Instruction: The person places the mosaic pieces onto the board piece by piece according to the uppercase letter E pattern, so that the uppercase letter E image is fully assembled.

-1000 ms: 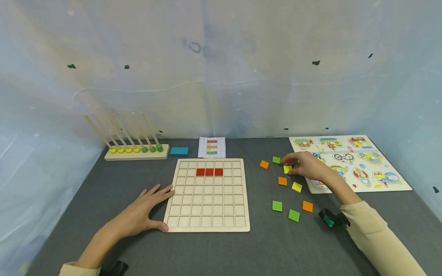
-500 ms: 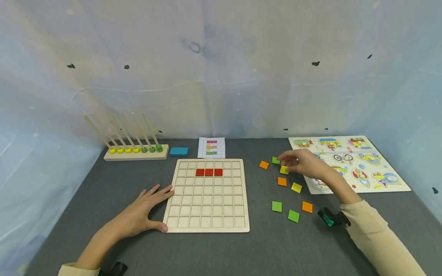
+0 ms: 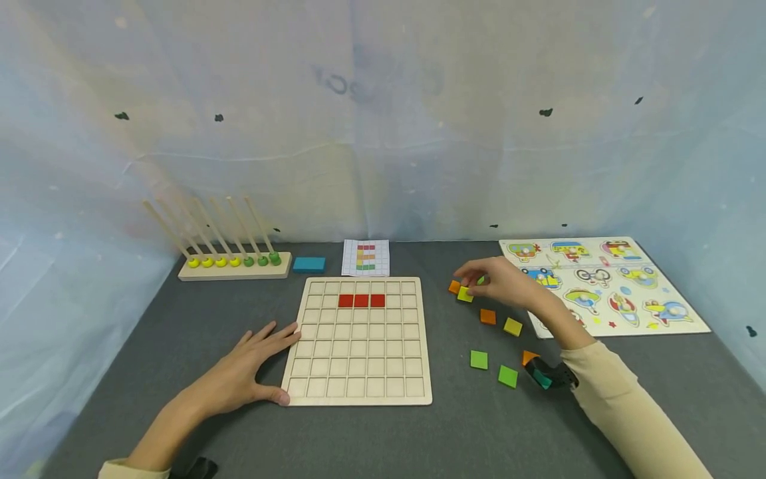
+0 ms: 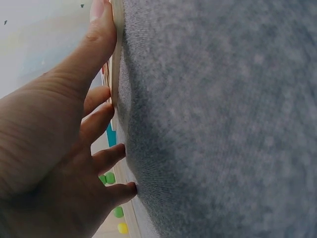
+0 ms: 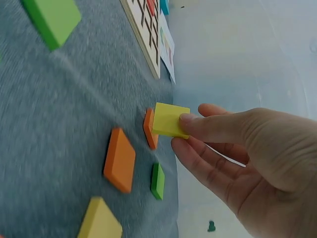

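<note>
My right hand [image 3: 499,279] pinches a yellow square tile [image 5: 168,119] between thumb and fingers, held above the table in the right wrist view. Behind that tile lies an orange tile [image 5: 150,130], and a green tile [image 5: 157,181] sits below the fingers. Along the left edge of the wooden grid board [image 3: 359,382], my left hand [image 3: 242,369] rests with spread fingers; its thumb touches the near left corner. Three red tiles [image 3: 362,301] fill neighbouring squares in the board's second row.
Several loose tiles, such as a yellow one [image 3: 512,326] and a green one [image 3: 479,360], lie right of the board. A patterned card [image 3: 366,258], a blue block [image 3: 309,265] and a bead abacus [image 3: 263,271] stand behind. A vehicle puzzle board [image 3: 610,313] is at the right.
My right hand has picked the yellow tile up off the table and moved left with it, toward the grid board. The left hand stays in place at the board's edge.
</note>
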A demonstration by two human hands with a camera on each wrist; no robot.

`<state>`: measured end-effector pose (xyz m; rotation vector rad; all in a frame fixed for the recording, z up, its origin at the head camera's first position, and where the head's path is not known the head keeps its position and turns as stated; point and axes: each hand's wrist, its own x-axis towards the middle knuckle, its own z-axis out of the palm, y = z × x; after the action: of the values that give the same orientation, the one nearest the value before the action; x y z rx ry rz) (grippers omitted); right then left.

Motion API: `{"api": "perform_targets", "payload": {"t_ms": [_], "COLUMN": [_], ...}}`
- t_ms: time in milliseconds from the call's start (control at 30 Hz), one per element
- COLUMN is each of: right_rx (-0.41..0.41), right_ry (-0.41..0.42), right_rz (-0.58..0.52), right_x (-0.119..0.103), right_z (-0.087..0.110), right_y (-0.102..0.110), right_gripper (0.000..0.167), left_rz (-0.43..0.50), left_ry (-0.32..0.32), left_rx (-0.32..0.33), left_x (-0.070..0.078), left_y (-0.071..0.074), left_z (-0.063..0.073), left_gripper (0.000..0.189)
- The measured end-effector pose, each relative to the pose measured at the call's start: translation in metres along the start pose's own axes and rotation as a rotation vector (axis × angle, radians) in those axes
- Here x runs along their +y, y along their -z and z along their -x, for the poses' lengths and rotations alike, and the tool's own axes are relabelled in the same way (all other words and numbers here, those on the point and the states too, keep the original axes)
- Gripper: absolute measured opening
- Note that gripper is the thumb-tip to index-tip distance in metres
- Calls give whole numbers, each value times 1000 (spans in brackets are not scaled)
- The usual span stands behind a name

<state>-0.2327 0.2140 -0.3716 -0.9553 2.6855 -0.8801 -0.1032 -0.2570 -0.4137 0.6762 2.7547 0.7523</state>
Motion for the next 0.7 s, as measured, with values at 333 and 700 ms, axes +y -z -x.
{"api": "perform_targets", "payload": {"t_ms": [333, 700], "right_rx": [-6, -29], "right_ry": [30, 37], "right_rz": [-13, -79], "right_x": [-12, -27], "right_z": [-17, -38], "right_y": [-13, -28], "right_gripper": [30, 28], "left_rz": [8, 24], "left_ry": [-1, 7], "left_rx": [-1, -6], "left_x": [0, 0], "left_y": [0, 0], "left_z": [-1, -1], "left_gripper": [104, 105]}}
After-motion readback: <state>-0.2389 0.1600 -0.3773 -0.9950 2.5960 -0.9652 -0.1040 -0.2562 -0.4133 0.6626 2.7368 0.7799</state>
